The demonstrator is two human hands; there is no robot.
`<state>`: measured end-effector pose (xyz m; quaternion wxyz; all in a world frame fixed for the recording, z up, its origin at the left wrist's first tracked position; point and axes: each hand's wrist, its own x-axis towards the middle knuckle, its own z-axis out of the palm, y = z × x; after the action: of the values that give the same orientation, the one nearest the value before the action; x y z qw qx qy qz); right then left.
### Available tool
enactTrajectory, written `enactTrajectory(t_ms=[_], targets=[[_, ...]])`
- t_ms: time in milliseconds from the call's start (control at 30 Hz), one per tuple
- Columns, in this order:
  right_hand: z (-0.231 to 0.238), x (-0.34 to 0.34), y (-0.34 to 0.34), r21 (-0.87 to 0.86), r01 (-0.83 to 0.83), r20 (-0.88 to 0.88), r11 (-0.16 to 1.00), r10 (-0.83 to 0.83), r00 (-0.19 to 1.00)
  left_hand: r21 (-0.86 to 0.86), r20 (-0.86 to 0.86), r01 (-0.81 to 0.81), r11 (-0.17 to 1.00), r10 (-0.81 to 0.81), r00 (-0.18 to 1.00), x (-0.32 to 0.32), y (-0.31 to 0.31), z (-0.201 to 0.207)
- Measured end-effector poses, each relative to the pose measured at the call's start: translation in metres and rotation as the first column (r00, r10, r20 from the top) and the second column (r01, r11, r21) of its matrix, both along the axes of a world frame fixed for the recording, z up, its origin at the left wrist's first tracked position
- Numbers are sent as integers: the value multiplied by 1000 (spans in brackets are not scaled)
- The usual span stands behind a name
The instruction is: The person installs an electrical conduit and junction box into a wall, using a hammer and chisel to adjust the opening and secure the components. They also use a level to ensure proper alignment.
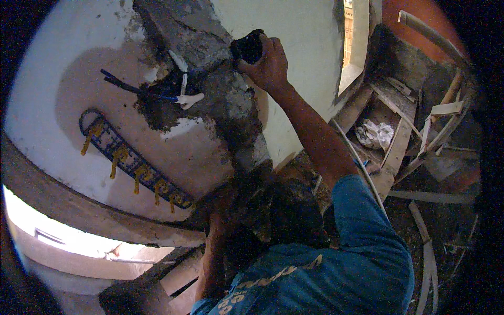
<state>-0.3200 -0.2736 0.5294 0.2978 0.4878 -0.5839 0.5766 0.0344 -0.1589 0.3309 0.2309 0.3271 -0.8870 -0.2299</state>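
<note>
My right hand (270,60) is raised to the wall, fingers closed round a black, rough-looking, sponge-like lump (248,47). The lump touches or nearly touches the edge of a grey strip of rough mortar (202,44) that runs down the pale wall (289,21). Lower down, my left hand (223,206) is in deep shadow near the foot of the strip; its fingers cannot be made out. Left of the strip, dark cables (139,92) and a white conduit end (190,100) stick out of a broken hole in the wall.
A dark hook rack (134,160) with several mustard-coloured hooks is on the wall at left. A narrow opening (350,50) lies at upper right. Timber pieces (399,147) and a crumpled whitish plastic bag (375,134) lie at right. Bright light enters at lower left.
</note>
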Motion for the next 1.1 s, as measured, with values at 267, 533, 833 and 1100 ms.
enactTrajectory(t_ms=[267,533,833,1100], targets=[[7,2,3,93,11,16,996,-13,1000,14,-2,88,996,-88,996,-21,0,-7],[3,-5,9,59,-60,-4,996,60,998,-12,-6,194,981,-194,981,-47,-2,-9],[-1,-5,3,-48,11,-53,999,-13,998,76,103,79,994,-87,991,-26,11,-11],[5,-4,14,-7,-9,-88,1000,8,996,-4,95,119,993,-118,988,-16,16,15]])
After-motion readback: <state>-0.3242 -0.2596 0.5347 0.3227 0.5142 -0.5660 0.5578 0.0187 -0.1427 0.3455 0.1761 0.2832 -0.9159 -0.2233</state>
